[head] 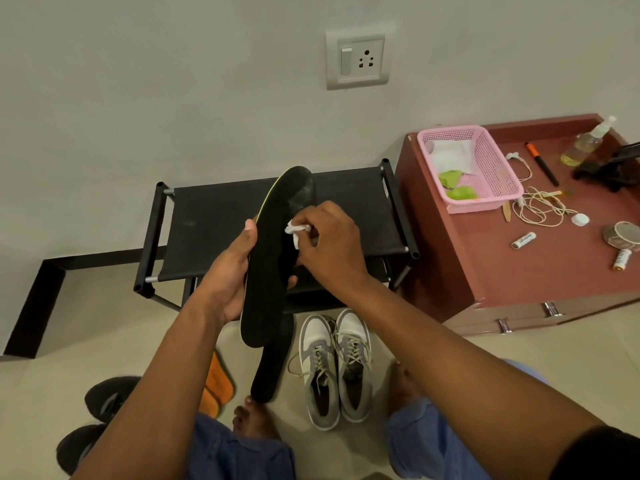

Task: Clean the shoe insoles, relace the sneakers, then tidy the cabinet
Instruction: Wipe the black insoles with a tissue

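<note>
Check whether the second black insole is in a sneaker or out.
Out: the second black foam insole lies on the floor beside the grey-and-white sneakers.

There is just one camera, and it sits on the person's head, looking forward and down. It is close to the left hand [235,271] and the right hand [329,244], which fill the middle, with the knees and floor [485,351] right below. Farther off, at the top, it faces the wall [173,81], and the bench [519,258] sits off to the right.
</note>
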Demonstrator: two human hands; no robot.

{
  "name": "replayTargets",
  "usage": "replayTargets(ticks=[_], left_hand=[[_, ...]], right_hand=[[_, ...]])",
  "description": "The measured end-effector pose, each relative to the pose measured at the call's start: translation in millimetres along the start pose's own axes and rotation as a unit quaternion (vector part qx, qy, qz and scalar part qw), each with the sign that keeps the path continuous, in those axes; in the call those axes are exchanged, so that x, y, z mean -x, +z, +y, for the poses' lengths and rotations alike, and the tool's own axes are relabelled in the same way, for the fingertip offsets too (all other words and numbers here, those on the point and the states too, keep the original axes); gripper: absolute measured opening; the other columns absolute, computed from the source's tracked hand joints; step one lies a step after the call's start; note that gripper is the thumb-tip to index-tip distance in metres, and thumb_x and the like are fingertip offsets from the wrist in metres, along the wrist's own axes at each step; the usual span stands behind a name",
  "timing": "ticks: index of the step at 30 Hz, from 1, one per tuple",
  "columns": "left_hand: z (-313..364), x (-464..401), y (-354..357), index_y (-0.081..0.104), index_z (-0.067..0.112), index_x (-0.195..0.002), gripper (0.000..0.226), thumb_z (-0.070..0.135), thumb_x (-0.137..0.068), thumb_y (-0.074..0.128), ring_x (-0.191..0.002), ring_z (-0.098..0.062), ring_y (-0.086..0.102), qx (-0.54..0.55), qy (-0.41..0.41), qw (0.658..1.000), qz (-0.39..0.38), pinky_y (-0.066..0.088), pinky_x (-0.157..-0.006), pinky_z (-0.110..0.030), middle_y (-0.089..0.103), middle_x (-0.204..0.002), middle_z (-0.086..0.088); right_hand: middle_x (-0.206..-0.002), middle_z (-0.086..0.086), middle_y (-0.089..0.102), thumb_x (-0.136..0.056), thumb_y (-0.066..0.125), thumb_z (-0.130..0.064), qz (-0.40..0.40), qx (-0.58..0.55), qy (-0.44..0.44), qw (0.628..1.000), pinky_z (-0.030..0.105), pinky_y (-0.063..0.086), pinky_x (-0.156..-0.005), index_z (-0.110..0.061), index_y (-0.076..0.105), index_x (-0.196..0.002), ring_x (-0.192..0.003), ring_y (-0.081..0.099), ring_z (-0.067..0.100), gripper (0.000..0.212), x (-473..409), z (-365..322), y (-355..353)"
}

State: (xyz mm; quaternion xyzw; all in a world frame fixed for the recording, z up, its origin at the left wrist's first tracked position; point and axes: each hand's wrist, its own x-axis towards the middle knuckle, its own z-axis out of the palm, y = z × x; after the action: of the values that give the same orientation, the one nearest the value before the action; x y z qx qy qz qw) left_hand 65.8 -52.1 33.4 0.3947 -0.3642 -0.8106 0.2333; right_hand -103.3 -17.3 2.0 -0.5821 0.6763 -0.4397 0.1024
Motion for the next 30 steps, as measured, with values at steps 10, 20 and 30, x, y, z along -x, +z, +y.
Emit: replayTargets(ticks=[10,20,30], left_hand=[[-3,0,3,0.050,0.029,-0.149,0.051,0.053,-0.105,0.039,-0.111,-0.040,0.069,0.003,-0.048,0.994,-0.099,0.061,-0.081,-0.045,0.055,-0.143,-0.028],[-5,-3,1,0.043,0.027,-0.154,0.056,0.054,-0.106,0.038,-0.117,-0.039,0.067,-0.001,-0.059,0.994,-0.091,0.061,-0.084,-0.044,0.057,-0.144,-0.026],[-3,1,9,0.067,0.016,-0.130,0.058,0.058,-0.105,0.036,-0.102,-0.027,0.075,-0.020,-0.003,0.998,0.057,0.064,-0.077,-0.038,0.074,-0.120,-0.014]], right_hand=[[-0.096,-0.003,0.066,-0.094,0.068,-0.017,0.129,0.026,0.046,0.990,0.025,0.053,-0.074,-0.021,0.074,-0.100,-0.086,0.060,0.008,0.009,-23,21,-27],[-0.099,0.000,0.070,-0.092,0.070,-0.009,0.120,-0.015,0.023,0.992,0.025,0.055,-0.075,-0.015,0.077,-0.101,-0.089,0.064,0.007,0.013,-20,22,-19],[-0.101,0.002,0.071,-0.092,0.073,-0.013,-0.027,-0.054,-0.071,0.996,0.025,0.057,-0.080,-0.013,0.078,-0.104,-0.091,0.066,0.009,0.012,8,-8,7]])
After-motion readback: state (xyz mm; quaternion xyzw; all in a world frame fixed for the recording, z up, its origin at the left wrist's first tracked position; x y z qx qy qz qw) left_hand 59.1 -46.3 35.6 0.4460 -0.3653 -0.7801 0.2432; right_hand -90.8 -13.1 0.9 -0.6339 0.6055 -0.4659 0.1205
